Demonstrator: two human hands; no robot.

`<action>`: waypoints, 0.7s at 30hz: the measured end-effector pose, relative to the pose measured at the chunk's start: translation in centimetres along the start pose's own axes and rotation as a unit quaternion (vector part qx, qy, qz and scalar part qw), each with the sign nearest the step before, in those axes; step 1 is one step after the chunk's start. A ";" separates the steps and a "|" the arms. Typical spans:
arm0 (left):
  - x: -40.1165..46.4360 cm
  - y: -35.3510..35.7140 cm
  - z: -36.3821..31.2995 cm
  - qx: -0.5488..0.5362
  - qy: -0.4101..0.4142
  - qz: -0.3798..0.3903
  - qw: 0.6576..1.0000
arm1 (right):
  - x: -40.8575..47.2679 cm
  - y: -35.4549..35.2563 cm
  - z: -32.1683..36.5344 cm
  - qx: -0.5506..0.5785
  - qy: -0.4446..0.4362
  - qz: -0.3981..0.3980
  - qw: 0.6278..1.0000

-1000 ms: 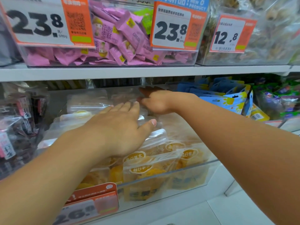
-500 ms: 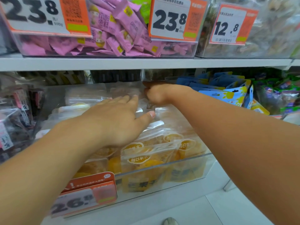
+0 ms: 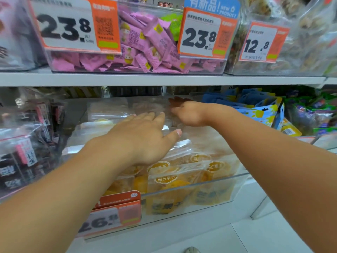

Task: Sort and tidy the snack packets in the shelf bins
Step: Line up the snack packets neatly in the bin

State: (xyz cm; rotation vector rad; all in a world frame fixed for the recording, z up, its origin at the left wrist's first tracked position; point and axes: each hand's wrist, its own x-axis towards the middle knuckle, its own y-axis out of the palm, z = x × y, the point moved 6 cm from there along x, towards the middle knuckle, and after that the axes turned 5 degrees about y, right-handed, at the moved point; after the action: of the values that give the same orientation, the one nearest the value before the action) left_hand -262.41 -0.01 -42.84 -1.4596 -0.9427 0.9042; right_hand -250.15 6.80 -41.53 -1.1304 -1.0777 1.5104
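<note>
Snack packets, the clear ones with orange dried fruit inside, fill the see-through bin on the lower shelf, and both arms are in over its front wall. The left hand lies flat on top of the pile, fingers stretched out and close together, thumb splayed to the side, pressing down and gripping nothing. The right hand reaches deeper, to the back of the bin; its fingers curl away from view, so I cannot tell whether they have hold of a packet or are only nudging one. My read: this is the straightening step, one hand steadying the stack while the other works the back row (the front packets already stand fairly neat behind the orange price tag). Next move likely calls for drawing the rear packets forward or upright without letting the slippery front ones slide, so that flat palm should keep its pressure. Above, the pink packets sit in their own bin, untouched.
</note>
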 end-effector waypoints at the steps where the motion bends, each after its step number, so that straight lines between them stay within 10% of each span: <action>1: -0.1 -0.2 -0.1 -0.004 0.005 -0.002 1.000 | -0.7 -0.2 -0.3 0.012 -0.008 -0.006 1.000; 14: -6.7 -0.5 -1.0 0.002 0.057 -0.032 0.998 | -12.1 2.7 -2.1 -0.026 -0.039 -0.152 0.987; 21: -9.3 -2.8 -0.8 -0.094 0.116 -0.246 0.958 | -17.4 0.4 0.4 0.074 -0.151 -0.303 0.938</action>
State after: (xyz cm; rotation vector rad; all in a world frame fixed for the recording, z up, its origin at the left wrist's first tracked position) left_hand -265.46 -8.77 -39.71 -1.3616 -1.1657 0.2772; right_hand -248.14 -10.32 -39.15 -0.3992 -1.3414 1.2513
